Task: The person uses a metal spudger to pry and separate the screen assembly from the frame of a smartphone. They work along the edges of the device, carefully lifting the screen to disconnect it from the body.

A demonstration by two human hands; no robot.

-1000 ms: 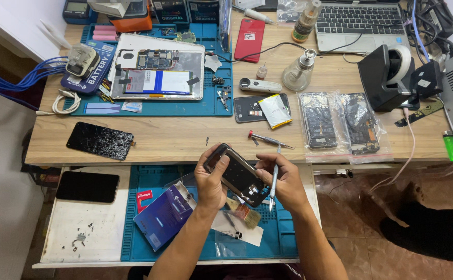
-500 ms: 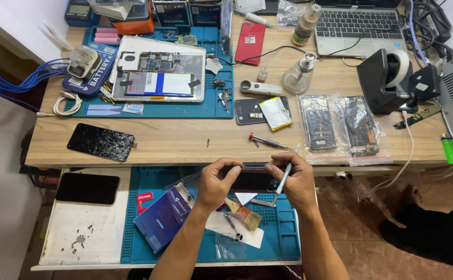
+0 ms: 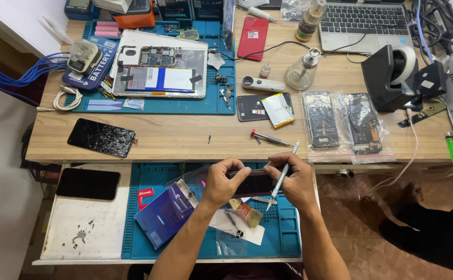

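Note:
Both my hands hold a dark phone (image 3: 253,181) edge-on above the lower blue work mat (image 3: 283,238). My left hand (image 3: 224,181) grips its left end, thumb on top. My right hand (image 3: 294,179) grips the right end and also holds a thin silver screwdriver (image 3: 281,179) slanted between its fingers, tip pointing down. Under the hands lie a small brush (image 3: 246,211), tweezers and a white sheet. A blue box (image 3: 167,213) lies just left of my left forearm.
On the upper desk lie a cracked black screen (image 3: 102,137), an opened tablet (image 3: 159,65) on a blue mat, a red-tipped screwdriver (image 3: 270,138), bagged phone parts (image 3: 343,124), a red phone, a glass bottle, a laptop and a tape dispenser. A black phone (image 3: 87,183) rests on the lower left tray.
The phone was tilted with its face toward me a second ago; now it is turned edge-on and level between both hands. The hands sit slightly lower and closer together.

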